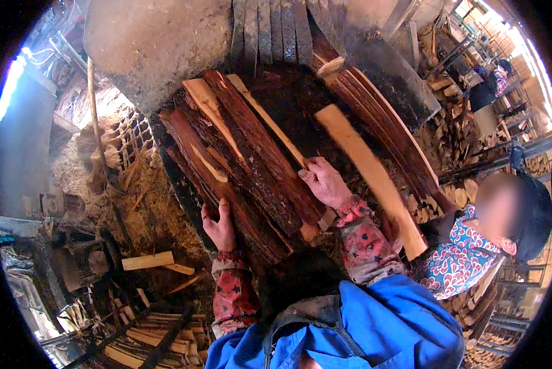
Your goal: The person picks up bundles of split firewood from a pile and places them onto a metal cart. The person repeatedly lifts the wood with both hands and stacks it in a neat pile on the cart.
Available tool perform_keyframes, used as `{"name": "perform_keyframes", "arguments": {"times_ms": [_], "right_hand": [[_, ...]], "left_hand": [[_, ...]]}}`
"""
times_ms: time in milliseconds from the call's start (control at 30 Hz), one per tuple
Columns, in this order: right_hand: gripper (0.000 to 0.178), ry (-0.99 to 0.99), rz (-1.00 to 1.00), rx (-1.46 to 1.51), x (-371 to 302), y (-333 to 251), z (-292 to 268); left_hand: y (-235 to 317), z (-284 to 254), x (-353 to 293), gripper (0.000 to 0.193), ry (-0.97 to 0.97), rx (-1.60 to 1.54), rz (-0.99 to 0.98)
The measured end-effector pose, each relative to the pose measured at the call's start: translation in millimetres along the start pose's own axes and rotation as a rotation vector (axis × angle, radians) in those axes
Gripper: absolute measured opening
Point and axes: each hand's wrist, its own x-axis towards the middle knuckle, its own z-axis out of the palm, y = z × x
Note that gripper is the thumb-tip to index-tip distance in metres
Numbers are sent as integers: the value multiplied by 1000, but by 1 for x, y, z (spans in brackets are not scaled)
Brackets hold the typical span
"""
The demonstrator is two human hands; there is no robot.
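Several bark-covered wood slabs [251, 166] lie side by side on a dark machine bed in front of me. My left hand [219, 229] is at their left edge, thumb up, fingers closed around the edge of a slab. My right hand [326, 182] pinches the near end of a thin pale wood strip [266, 117], which runs away from me along the slabs. Right of it lies a long pale board [368, 169]. Beyond that board are more reddish-brown slabs [386, 129].
Dark hanging strips [270, 34] curtain the machine's opening, beside a dusty metal cover [153, 49]. A person in a patterned top [460, 258] is close on my right. Sawdust [165, 215] and offcuts [148, 261] lie at left; stacked wood [159, 338] is lower left.
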Motion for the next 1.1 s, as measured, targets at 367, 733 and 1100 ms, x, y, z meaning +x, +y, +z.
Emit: {"name": "perform_keyframes", "arguments": {"times_ms": [367,733,1100], "right_hand": [[33,115,-206,33,-14,0,-15],[61,64,176,-359,10,97,-49],[27,-104,-147,-251,87,56,4]], "left_hand": [[17,12,0,39,38,50,-20],[21,11,-3,50,78,49,-36],[-11,6,13,52,53,112,-42]]}}
